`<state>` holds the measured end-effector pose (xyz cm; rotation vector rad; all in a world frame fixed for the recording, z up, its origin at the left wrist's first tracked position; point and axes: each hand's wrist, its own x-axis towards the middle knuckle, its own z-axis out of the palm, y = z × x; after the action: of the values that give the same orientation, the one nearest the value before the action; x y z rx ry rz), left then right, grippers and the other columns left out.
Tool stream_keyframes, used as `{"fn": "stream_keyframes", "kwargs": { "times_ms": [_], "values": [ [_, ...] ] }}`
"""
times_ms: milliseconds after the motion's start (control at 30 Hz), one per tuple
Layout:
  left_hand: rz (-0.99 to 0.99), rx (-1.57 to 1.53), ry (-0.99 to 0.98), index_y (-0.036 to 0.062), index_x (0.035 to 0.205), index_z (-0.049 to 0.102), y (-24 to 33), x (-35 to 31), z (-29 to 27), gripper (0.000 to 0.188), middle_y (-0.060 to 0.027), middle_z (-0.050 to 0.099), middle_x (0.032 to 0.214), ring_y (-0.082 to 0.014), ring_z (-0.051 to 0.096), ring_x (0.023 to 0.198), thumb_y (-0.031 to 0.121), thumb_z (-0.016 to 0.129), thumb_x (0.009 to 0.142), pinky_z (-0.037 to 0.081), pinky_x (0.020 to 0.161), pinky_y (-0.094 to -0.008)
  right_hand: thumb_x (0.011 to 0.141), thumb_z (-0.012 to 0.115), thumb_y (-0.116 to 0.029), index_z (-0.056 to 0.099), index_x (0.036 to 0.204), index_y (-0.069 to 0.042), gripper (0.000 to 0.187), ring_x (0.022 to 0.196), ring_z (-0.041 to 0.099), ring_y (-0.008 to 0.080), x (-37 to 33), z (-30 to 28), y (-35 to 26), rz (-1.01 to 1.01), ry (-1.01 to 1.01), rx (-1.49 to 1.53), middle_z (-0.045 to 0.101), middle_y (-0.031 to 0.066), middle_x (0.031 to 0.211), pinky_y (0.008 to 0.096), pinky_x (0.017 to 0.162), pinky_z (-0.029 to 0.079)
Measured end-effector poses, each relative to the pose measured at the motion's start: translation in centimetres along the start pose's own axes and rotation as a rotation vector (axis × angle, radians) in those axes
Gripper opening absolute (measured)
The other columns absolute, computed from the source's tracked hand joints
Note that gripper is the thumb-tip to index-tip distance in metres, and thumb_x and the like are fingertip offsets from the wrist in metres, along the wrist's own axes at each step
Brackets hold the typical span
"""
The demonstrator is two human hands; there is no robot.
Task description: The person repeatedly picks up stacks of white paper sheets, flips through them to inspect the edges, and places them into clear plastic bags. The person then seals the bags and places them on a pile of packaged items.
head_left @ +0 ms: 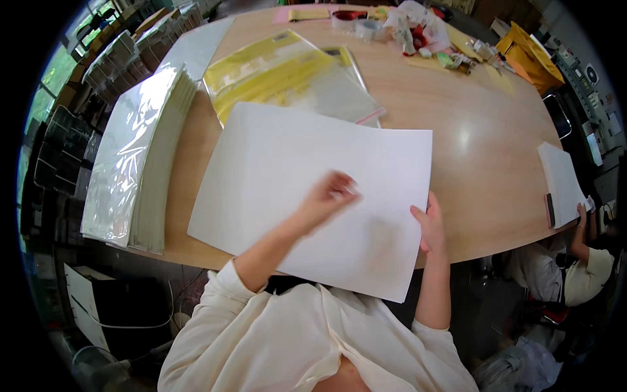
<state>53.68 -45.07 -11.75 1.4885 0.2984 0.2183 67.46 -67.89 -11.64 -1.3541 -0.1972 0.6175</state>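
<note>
A large white sheet of paper (287, 163), perhaps several in a stack, lies in front of me and overhangs the table's near edge. My right hand (430, 225) grips its right edge, thumb on top and fingers at the side and beneath. Over the middle of the paper is my left hand (332, 195), smeared by motion with its fingers curled; whether it holds anything I cannot make out. Just beyond the paper lie clear plastic sleeves with yellow printing (281, 72), partly covered by its far edge.
A tall stack of plastic-wrapped white packs (130, 157) stands on the left. Tape rolls (349, 19), a plastic bag (424, 26) and small clutter sit at the far side. On the right, a co-worker (591, 268) sits by another white paper stack (562, 183) on the wooden table (486, 163).
</note>
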Motion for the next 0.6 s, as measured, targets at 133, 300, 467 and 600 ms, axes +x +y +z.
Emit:
{"fn": "stream_keyframes", "kwargs": {
  "times_ms": [133,300,467,600],
  "values": [
    [0.551,1.008,0.979,0.0006,0.114,0.051,2.5,2.4,-16.1,0.056,-0.0151,0.051,0.116,-0.0265,0.049,0.108,0.022,0.08,0.071,0.042,0.09,-0.0383,0.084,0.053,0.005,0.045,0.127,0.002,0.043,0.104,0.057,0.0178,-1.6,-0.2,-1.5,-0.177,-0.045,0.045,0.059,0.0111,0.116,0.0315,0.092,0.044],
    [0.008,0.41,0.636,-0.0024,0.128,0.042,3.1,-1.8,-26.9,0.067,-0.0175,0.057,0.119,-0.0248,0.056,0.109,0.022,0.078,0.076,0.046,0.09,-0.0339,0.084,0.059,-0.001,0.049,0.125,0.001,0.042,0.102,0.057,0.016,-3.1,-1.0,-4.2,-0.382,-0.067,0.003,0.06,0.0088,0.113,0.0288,0.089,0.044],
    [0.299,0.092,0.613,0.0022,0.122,0.042,9.4,-4.2,-24.8,0.057,-0.011,0.064,0.097,-0.0186,0.063,0.089,0.012,0.076,0.077,0.051,0.078,-0.0293,0.083,0.063,-0.005,0.049,0.124,0.002,0.044,0.104,0.055,0.017,-3.5,-3.0,-7.7,-0.689,-0.014,-0.064,0.059,0.0091,0.115,0.031,0.091,0.042],
    [0.679,0.016,0.733,0.0045,0.115,0.044,14.9,-4.9,-20.5,0.047,-0.0091,0.064,0.095,-0.0164,0.062,0.088,0.004,0.073,0.078,0.051,0.077,-0.0286,0.084,0.063,-0.007,0.041,0.132,0.002,0.053,0.114,0.05,0.0194,-2.7,-4.0,-10.3,-0.953,0.086,-0.075,0.051,0.0112,0.127,0.0334,0.097,0.038]
  ]
}}
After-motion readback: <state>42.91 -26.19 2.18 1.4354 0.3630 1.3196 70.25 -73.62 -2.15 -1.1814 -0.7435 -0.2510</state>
